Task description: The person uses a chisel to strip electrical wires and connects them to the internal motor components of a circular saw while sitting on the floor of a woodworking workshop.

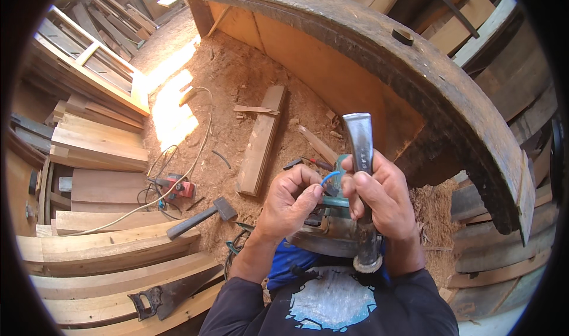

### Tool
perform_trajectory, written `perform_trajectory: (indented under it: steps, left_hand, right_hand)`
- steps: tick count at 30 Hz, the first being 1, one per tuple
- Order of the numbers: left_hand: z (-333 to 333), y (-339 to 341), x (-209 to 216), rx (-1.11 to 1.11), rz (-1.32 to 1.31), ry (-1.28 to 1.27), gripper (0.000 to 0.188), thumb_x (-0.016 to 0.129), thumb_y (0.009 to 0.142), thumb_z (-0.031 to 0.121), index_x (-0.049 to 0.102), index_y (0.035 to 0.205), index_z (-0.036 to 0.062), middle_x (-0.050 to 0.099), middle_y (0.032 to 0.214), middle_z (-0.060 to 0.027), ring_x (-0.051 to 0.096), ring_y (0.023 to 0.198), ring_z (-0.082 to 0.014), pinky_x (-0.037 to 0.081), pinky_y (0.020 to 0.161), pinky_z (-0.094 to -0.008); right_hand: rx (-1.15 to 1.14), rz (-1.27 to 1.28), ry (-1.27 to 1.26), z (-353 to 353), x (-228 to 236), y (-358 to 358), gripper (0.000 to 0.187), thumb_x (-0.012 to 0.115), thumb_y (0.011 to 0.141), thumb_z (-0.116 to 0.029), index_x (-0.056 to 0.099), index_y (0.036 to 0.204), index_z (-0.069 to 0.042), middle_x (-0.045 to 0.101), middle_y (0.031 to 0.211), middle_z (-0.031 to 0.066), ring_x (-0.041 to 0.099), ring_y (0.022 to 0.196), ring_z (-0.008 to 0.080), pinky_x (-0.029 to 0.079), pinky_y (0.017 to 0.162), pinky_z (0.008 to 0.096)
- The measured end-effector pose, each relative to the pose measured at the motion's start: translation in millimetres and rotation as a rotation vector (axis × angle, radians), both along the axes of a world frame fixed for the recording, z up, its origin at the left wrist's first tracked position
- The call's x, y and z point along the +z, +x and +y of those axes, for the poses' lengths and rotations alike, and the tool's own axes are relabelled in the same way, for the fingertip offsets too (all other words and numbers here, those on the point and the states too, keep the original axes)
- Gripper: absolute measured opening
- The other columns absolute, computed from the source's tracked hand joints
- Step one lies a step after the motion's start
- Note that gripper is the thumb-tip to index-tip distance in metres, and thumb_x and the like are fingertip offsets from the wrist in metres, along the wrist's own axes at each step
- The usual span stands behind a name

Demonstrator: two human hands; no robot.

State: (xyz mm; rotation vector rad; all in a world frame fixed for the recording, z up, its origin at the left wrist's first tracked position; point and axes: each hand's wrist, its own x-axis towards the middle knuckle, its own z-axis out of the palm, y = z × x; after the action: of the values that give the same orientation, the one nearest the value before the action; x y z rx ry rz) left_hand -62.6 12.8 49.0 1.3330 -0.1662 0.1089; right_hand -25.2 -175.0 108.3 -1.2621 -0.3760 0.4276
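My right hand [385, 199] is closed around a chisel [360, 137], its broad steel blade pointing up and its worn handle end low near my lap. Between the thumb and forefinger of my left hand [287, 202] is a short blue wire [329, 177], its free end reaching toward the right hand. Beneath both hands a green power tool [336, 202] with a metal body rests on my lap, partly hidden by them. The right hand's fingertips are close to the wire; whether they touch it I cannot tell.
A long workbench [355, 24] with a black roll [403, 36] curves across the far right. Planks [264, 140] lie on the sawdust-covered floor. At left are a hammer [201, 218], a red power tool [179, 186] with a cord, a handsaw [172, 294] and stacked timber [106, 241].
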Motion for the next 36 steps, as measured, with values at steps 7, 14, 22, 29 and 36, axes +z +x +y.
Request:
perform_trajectory:
  steps: [7, 14, 22, 29, 36]
  left_hand:
    - [-2.3, 7.9, -8.3, 0.267, -0.149, 0.105, 0.004, 0.059, 0.096, 0.004, 0.056, 0.094, 0.0029, 0.056, 0.081, 0.0013, 0.05, 0.072, -0.004, 0.043, 0.065, -0.0209]
    - [-8.8, 7.0, -3.6, 0.277, -0.215, 0.034, 0.005, 0.059, 0.097, 0.005, 0.056, 0.096, 0.0015, 0.058, 0.083, -0.002, 0.053, 0.075, -0.0062, 0.046, 0.07, -0.022]
    - [-4.7, 6.4, -10.9, 0.358, -0.317, 0.211, 0.011, 0.063, 0.095, 0.01, 0.057, 0.098, 0.0008, 0.058, 0.081, -0.0031, 0.055, 0.071, -0.0071, 0.045, 0.064, -0.0228]
    - [-8.4, 7.8, -8.5, 0.403, -0.385, 0.21, 0.009, 0.064, 0.095, 0.009, 0.059, 0.094, 0.0016, 0.057, 0.077, -0.0024, 0.053, 0.067, -0.0066, 0.042, 0.058, -0.0221]
    - [-7.6, 10.2, -13.3, 0.379, -0.417, 0.181, 0.003, 0.061, 0.091, 0.001, 0.059, 0.094, 0.0022, 0.055, 0.075, -0.002, 0.05, 0.064, -0.0064, 0.039, 0.056, -0.0219]
  right_hand:
    - [0.276, 0.404, 0.309, -6.7, -9.2, -39.3, 0.025, 0.047, 0.103, -0.017, 0.046, 0.122, 0.0, 0.05, 0.082, 0.0048, 0.052, 0.058, 0.01, 0.05, 0.057, 0.0273]
    - [0.476, 0.528, 0.316, 8.0, -23.7, -44.4, 0.023, 0.046, 0.104, -0.02, 0.046, 0.119, -0.002, 0.048, 0.081, 0.0029, 0.049, 0.056, 0.0076, 0.048, 0.055, 0.0252]
    - [0.459, 0.506, 0.314, 12.8, -29.3, -47.7, 0.022, 0.047, 0.104, -0.02, 0.047, 0.117, -0.002, 0.047, 0.078, 0.0025, 0.048, 0.054, 0.0083, 0.048, 0.053, 0.0253]
    - [0.457, 0.536, 0.396, 9.3, -32.6, -46.5, 0.023, 0.047, 0.104, -0.021, 0.048, 0.115, -0.001, 0.045, 0.074, 0.0024, 0.047, 0.05, 0.0093, 0.048, 0.049, 0.0268]
    - [0.428, 0.534, 0.42, 9.3, -35.0, -47.7, 0.022, 0.047, 0.103, -0.021, 0.049, 0.113, -0.002, 0.045, 0.073, 0.002, 0.047, 0.049, 0.0095, 0.048, 0.049, 0.0275]
